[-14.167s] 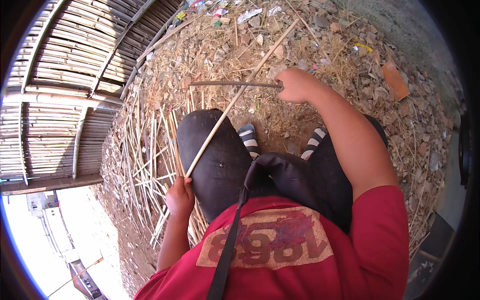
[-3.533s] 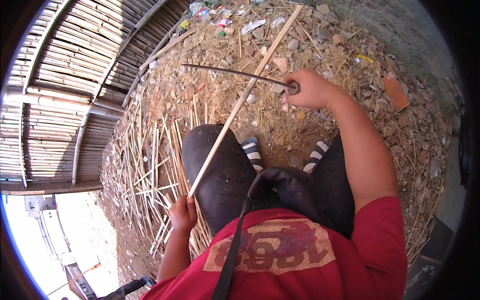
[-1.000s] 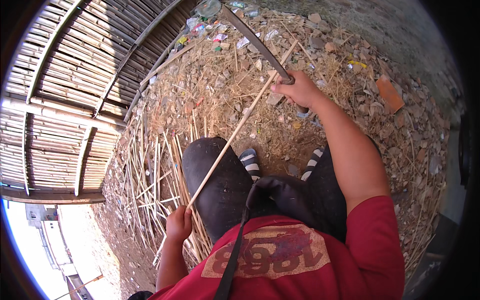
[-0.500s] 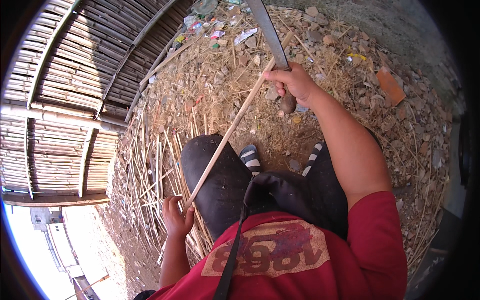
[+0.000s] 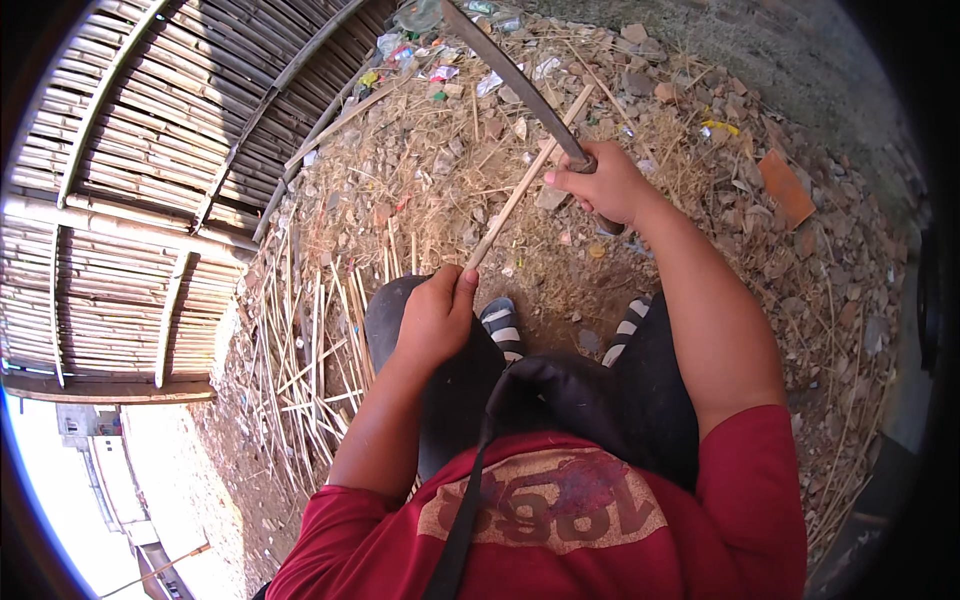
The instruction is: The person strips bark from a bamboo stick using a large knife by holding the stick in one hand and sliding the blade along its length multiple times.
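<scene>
My left hand (image 5: 440, 312) is closed round a pale bamboo strip (image 5: 522, 190), above my left knee. The strip slants away up and to the right, passing behind the blade near its far end. In my right hand (image 5: 608, 185) is the handle of a machete (image 5: 515, 78), its long dark blade pointing up and to the left. The blade crosses over the strip just beyond my right fingers. Whether they touch there I cannot tell. The near end of the strip is hidden by my left hand and forearm.
Many split bamboo strips (image 5: 318, 350) lie on the ground left of my legs. A bamboo slat wall (image 5: 130, 130) stands at the left. Rubble and dry straw (image 5: 430, 180) cover the ground ahead, with an orange tile piece (image 5: 785, 188) to the right. A grey wall (image 5: 760, 50) rises beyond.
My left hand has moved up and to the right along the strip, from beside my thigh to above my knee. The machete's blade has tilted further left.
</scene>
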A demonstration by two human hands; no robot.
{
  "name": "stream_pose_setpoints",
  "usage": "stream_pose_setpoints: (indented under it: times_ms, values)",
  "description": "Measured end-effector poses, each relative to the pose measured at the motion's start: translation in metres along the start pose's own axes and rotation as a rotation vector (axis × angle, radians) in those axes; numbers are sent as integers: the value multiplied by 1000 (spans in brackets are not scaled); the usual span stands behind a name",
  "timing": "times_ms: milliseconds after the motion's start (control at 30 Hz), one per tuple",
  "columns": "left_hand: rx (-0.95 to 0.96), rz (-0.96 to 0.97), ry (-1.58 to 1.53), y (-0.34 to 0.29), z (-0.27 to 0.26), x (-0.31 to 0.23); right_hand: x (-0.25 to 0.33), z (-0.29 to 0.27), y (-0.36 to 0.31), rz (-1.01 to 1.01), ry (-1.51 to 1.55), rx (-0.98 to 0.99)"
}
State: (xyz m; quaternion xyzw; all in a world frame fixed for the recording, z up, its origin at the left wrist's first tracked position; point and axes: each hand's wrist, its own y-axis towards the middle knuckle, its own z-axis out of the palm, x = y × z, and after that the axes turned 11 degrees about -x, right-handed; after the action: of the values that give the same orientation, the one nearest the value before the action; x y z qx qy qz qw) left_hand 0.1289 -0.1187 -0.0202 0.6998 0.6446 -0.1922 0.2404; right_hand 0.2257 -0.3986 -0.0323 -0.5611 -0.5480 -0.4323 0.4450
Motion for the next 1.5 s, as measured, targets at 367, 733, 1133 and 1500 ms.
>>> stream_pose_setpoints:
  times_ms: [367, 733, 1133, 1500]
  values:
    - [8, -100, -95, 17, 5, 30, -28, 45, 6, -177, -664, 57]
    - [31, -108, -70, 22, 12, 36, -4, 66, -4, -87, -783, 227]
    - [38, -111, -43, 24, 18, 34, -37, 60, 9, -122, -772, 146]
    - [68, -150, -127, 24, 14, 39, -15, 60, 4, -86, -720, 115]
